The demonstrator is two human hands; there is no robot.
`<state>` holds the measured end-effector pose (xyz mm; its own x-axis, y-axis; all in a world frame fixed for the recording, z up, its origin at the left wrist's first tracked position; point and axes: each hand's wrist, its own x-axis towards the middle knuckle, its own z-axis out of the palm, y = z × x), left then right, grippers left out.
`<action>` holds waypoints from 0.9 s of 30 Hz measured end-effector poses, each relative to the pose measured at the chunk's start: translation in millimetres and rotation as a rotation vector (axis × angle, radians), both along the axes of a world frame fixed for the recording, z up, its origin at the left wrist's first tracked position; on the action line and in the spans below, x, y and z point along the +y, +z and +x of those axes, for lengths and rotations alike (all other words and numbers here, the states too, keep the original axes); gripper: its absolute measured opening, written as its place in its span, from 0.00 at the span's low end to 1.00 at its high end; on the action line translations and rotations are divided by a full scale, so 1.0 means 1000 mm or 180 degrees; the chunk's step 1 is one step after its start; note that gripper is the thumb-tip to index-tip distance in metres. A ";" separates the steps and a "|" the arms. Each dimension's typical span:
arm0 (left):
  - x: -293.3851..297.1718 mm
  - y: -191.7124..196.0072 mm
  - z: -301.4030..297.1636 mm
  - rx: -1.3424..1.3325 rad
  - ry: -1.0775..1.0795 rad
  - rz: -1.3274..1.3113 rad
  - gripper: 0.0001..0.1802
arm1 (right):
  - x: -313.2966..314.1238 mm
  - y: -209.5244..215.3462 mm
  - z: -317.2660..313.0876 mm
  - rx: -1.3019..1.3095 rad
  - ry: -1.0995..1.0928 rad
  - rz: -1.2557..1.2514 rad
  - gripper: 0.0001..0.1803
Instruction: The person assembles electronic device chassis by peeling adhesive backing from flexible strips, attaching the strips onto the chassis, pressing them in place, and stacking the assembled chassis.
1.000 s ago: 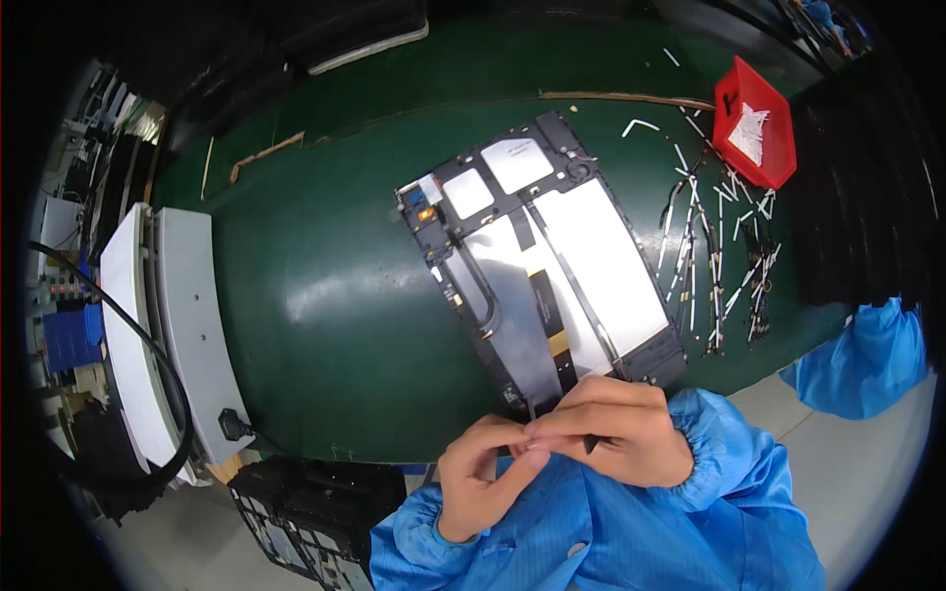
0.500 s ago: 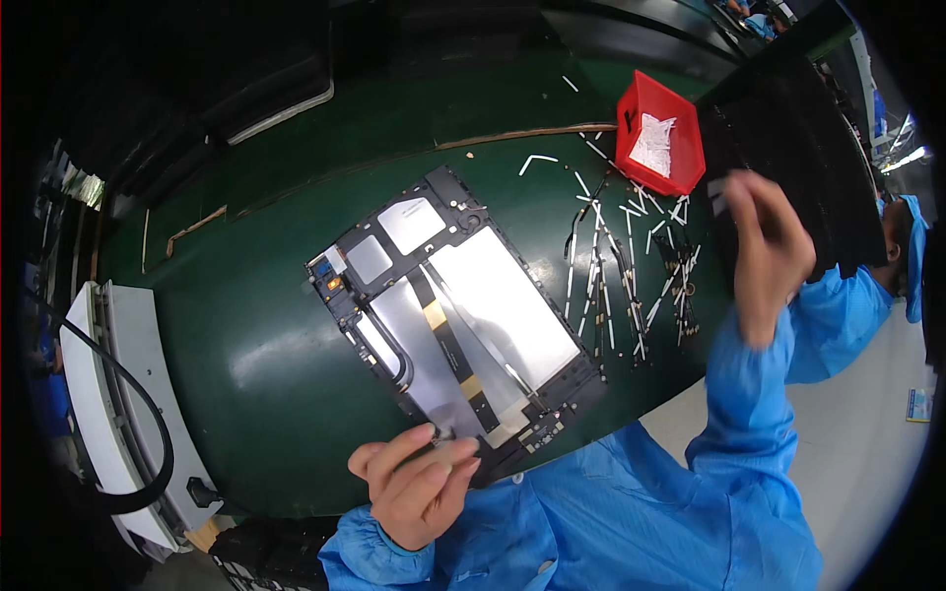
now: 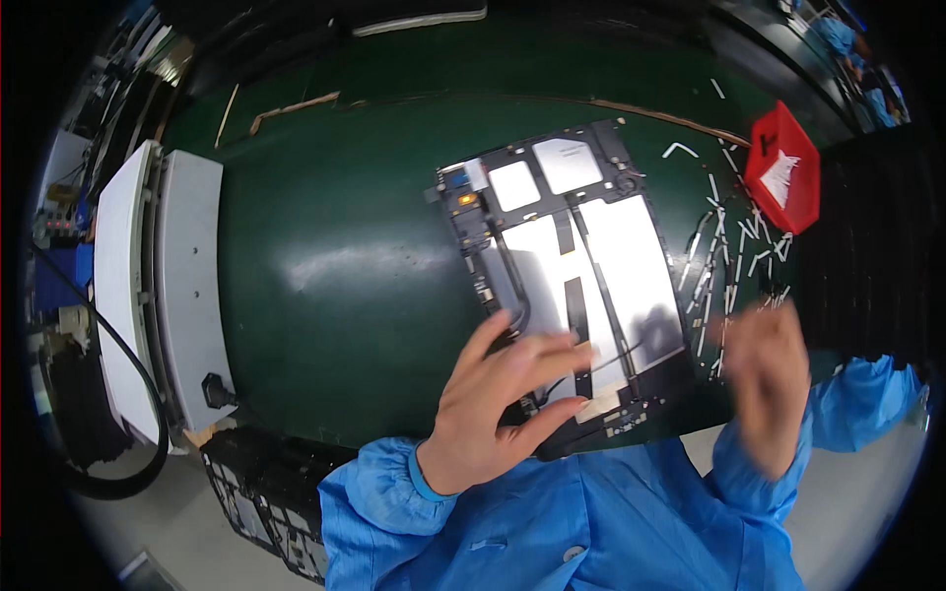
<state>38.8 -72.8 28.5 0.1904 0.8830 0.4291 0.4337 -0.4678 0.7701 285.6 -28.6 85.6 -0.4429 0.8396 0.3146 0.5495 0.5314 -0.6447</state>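
Observation:
A black tablet chassis (image 3: 631, 281) with bright silver panels lies on the green table in front of me. A dark flat ribbon cable with gold-coloured sections (image 3: 575, 305) runs down its middle. My left hand (image 3: 498, 399) is over the chassis's lower left part, fingers spread and thumb apart; whether the fingertips touch it cannot be told. A thin dark line shows on the panel by those fingertips. To the right of the chassis, my right hand (image 3: 769, 384) is smeared by motion, near several thin black cables with white strips (image 3: 727, 276); its fingers cannot be made out.
A red bin (image 3: 806, 187) holding white strips stands at the far right. Loose white strips lie around it. A white device with a black cable (image 3: 192, 286) stands on the left. Black chassis parts (image 3: 261, 502) lie lower left. A blue sleeve (image 3: 867, 399) shows at right.
My view has turned, so the table's things appear shifted. My left hand has opened out and reached farther over the chassis. My right hand has come down from beside the red bin.

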 end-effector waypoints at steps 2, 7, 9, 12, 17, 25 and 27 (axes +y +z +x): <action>-0.004 -0.003 -0.007 -0.0032 -0.0028 -0.0040 0.38 | -0.031 0.010 -0.028 -0.0232 0.0469 -0.0266 0.10; 0.003 -0.004 -0.015 -0.0420 0.0093 -0.0297 0.14 | -0.028 -0.027 -0.062 0.0377 0.0849 -0.0302 0.13; 0.006 -0.004 -0.017 -0.0518 0.0164 -0.0621 0.07 | -0.023 -0.037 -0.068 0.0153 0.0847 -0.0125 0.13; 0.010 -0.012 -0.021 -0.0449 0.0004 -0.0511 0.06 | -0.027 -0.046 -0.069 -0.0080 0.0800 0.0080 0.14; 0.013 -0.019 -0.021 -0.0840 0.0141 -0.0579 0.08 | -0.028 -0.052 -0.067 -0.0282 0.0664 0.0032 0.14; 0.019 -0.017 -0.022 -0.0644 0.0206 -0.0547 0.07 | -0.021 -0.052 -0.067 -0.0313 0.1049 0.0169 0.16; 0.022 -0.010 -0.021 -0.0497 0.0309 -0.0502 0.06 | -0.019 -0.051 -0.067 -0.0324 0.1101 0.0135 0.16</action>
